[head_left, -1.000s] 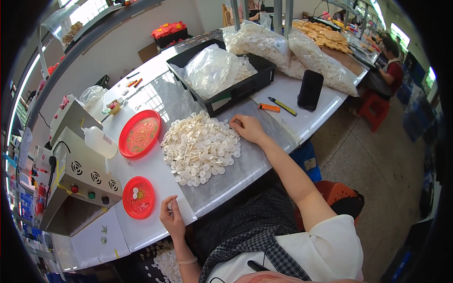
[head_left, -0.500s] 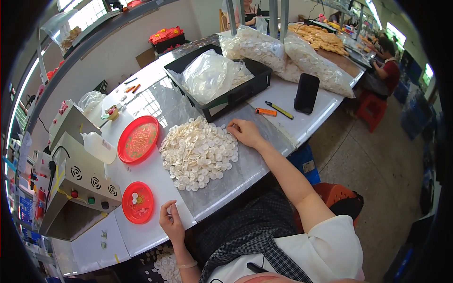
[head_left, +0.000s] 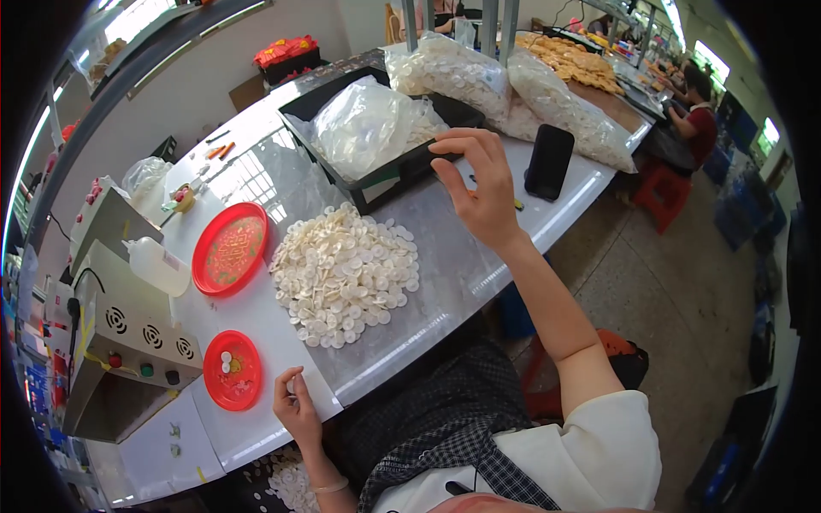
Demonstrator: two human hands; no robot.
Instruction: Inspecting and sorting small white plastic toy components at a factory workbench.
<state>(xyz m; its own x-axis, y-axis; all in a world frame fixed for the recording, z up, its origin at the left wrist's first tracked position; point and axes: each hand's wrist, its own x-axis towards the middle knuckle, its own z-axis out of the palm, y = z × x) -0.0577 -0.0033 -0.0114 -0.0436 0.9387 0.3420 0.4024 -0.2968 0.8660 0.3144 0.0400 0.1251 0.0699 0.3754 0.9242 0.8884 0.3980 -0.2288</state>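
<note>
A heap of small cream-white round pieces [head_left: 345, 273] lies on a clear plastic sheet [head_left: 453, 265] in the middle of the white table [head_left: 256, 427]. My right hand [head_left: 479, 184] is raised above the table, right of the heap, fingers curled and apart, next to the black tray [head_left: 389, 175]; whether it pinches a piece I cannot tell. My left hand [head_left: 295, 409] rests at the table's near edge, fingertips pinched together on the sheet's corner beside the small red dish [head_left: 233, 370], which holds a few pieces.
A larger red plate [head_left: 229, 248] sits left of the heap. The black tray holds a clear bag [head_left: 363, 128]. More filled bags [head_left: 522, 85], a black phone [head_left: 549, 161], a grey machine box [head_left: 128, 350] and a squeeze bottle [head_left: 158, 265] surround the work area. Another person [head_left: 697, 115] sits far right.
My right hand has lifted off the right edge of the heap and risen toward the black tray. My left hand stays at the near edge.
</note>
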